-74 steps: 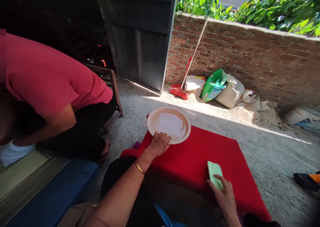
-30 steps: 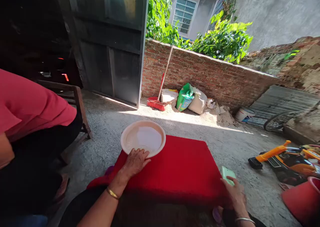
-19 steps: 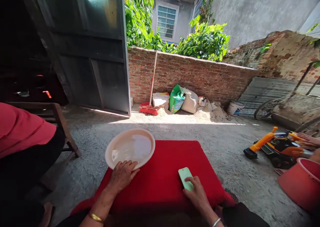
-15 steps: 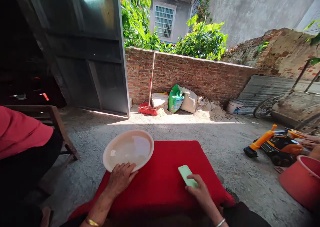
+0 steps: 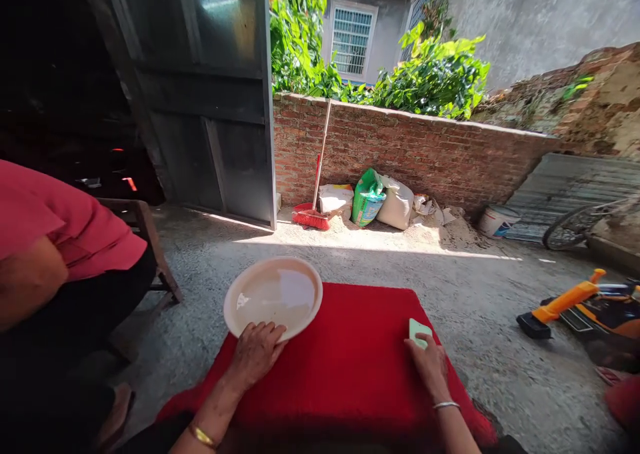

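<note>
A pale round basin (image 5: 273, 294) rests on the left part of the red cloth (image 5: 360, 367) that covers the table, and what looks like clear water in it reflects light. My left hand (image 5: 260, 357) grips the near rim, its fingers hooked over into the basin and a gold bangle on the wrist. On the cloth's right side, my right hand (image 5: 429, 364) holds a flat, mint-green phone (image 5: 419, 327), pinched by its near end. A silver bangle circles that wrist.
A person in a pink top (image 5: 100, 234) sits at the left beside a wooden chair (image 5: 150, 241). An orange and black toy digger (image 5: 570, 307) stands on the right. Beyond are a broom (image 5: 311, 219), sacks (image 5: 367, 197), a bucket (image 5: 495, 221) and a brick wall (image 5: 425, 141).
My right hand has carried the phone rightward to the cloth's right edge. My left hand stays on the basin rim. The view has turned slightly left, and the seated person leans further in.
</note>
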Available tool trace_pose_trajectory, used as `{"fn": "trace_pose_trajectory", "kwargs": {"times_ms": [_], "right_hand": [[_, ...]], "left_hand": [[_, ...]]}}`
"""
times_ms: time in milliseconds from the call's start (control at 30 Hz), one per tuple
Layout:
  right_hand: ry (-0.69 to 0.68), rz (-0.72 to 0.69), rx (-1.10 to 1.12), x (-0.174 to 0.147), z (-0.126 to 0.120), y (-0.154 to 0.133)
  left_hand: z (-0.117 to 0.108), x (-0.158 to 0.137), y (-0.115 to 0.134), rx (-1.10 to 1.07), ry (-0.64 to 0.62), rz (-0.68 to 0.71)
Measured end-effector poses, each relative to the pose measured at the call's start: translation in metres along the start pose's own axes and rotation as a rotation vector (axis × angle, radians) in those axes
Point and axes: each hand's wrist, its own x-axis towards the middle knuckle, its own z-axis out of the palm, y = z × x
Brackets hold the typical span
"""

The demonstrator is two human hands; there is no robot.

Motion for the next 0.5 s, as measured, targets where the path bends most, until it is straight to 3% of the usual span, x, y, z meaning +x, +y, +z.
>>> {"fn": "trace_pose_trajectory", "kwargs": {"times_ms": [67,133,200,267,300,367,433,500], "right_hand": [[-0.115,-0.132,-0.027,-0.042,0.037,-0.026],[-0.354,-0.348,-0.014,-0.087,0.067,-0.052],[-0.641,-0.510,0.037,-0.118,0.084,-0.071],[-0.792,-0.562,0.106,-0.120,0.085,-0.079],[-0.768,-0.551,0.134,-0.109,0.081,-0.078],[-0.559,-0.451,0.137,-0.068,0.067,-0.070],[-0.298,-0.251,0.037,-0.019,0.052,-0.058],[-0.140,-0.026,-0.120,0.016,0.044,-0.048]], "left_hand": [[-0.001,0.000,0.001,0.002,-0.006,-0.006],[-0.002,0.000,0.001,0.005,-0.012,-0.009],[-0.002,-0.001,0.001,0.002,-0.011,-0.013],[-0.002,-0.001,0.002,-0.007,-0.011,-0.022],[-0.002,-0.001,0.003,-0.014,-0.016,-0.025],[-0.004,-0.001,0.004,-0.030,-0.035,-0.023],[-0.005,-0.001,0.005,-0.048,-0.056,-0.021],[-0.006,0.000,0.005,-0.059,-0.070,-0.025]]}}
